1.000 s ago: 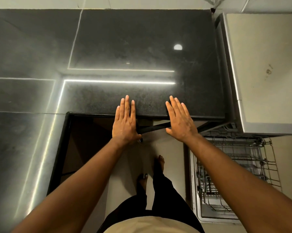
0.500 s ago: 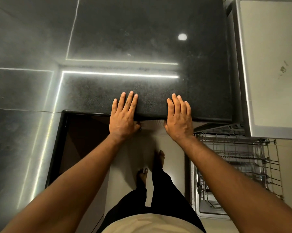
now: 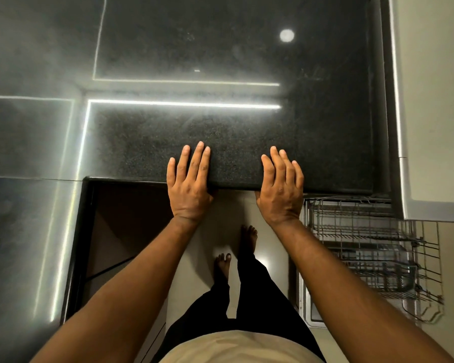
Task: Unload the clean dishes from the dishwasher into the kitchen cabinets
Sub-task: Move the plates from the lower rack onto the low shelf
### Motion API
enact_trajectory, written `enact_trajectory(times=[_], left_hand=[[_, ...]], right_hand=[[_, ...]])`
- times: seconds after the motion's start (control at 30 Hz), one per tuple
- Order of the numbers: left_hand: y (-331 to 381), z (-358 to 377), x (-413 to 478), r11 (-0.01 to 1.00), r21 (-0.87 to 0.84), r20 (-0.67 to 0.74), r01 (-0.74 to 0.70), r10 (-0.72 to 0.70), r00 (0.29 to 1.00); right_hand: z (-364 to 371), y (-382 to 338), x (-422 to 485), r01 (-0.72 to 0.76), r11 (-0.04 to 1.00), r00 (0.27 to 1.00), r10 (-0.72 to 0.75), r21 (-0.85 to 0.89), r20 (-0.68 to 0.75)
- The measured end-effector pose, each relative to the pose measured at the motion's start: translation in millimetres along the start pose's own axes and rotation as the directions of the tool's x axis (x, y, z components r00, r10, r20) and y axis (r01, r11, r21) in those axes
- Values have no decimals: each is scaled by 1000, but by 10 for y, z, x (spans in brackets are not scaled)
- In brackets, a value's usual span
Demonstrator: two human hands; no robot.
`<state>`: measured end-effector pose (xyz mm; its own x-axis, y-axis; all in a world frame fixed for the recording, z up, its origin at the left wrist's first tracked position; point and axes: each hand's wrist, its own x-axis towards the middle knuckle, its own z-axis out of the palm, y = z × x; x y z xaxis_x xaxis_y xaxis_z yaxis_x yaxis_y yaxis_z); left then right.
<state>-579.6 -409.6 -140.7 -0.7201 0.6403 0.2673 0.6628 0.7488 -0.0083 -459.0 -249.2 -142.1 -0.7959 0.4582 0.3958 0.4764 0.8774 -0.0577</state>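
Head view. Against a second ago: both hands now further onto the black speckled stone countertop [image 3: 233, 142], palms on its front edge and no longer hanging before it. Gone too the dark slanted strip seen then just below the fingertips, under the counter edge; probably a drawer or door pushed shut, but not certain.

Left hand [image 3: 189, 184] flat, fingers [image 3: 199, 158] straight and a little spread, holding nothing. Right hand [image 3: 279, 189] flat as well, fingers [image 3: 278, 163] closer together, nothing between them. Thumbs tucked at the edge, hardly visible.

For the task, as a judgement: no dish in hand, so a pause or an ending and not a carrying step. Task's thing, the grey wire dishwasher rack [image 3: 364, 239], pulled out below and to the right of the right-hand fingers, near that wrist but untouched. No plate or cup plainly visible in it; lower wires too tangled to tell.

Surface polished and dark, with bright reflected light strips [image 3: 184, 103] beyond the fingertips and a round lamp spot [image 3: 286, 35] further beyond the right fingers. Right of those fingers, a pale flat appliance top with metal edge [image 3: 435, 113]. Below and left of the left fingers, an open dark cabinet recess [image 3: 131, 218] under the counter. Lower, between the wrists, pale floor tiles [image 3: 207, 237] and bare feet [image 3: 222, 263].
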Motion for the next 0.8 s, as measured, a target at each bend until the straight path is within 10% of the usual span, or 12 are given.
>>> enact_trajectory(times=[0.4, 0.8], left_hand=[[75, 7, 11, 998, -22, -73, 61, -63, 995], [44, -339, 35, 1000, 2, 417, 16, -15, 909]], right_hand=[[19, -59, 0, -64, 998, 996, 65, 27, -59], [-268, -26, -2, -50, 998, 932, 29, 48, 361]])
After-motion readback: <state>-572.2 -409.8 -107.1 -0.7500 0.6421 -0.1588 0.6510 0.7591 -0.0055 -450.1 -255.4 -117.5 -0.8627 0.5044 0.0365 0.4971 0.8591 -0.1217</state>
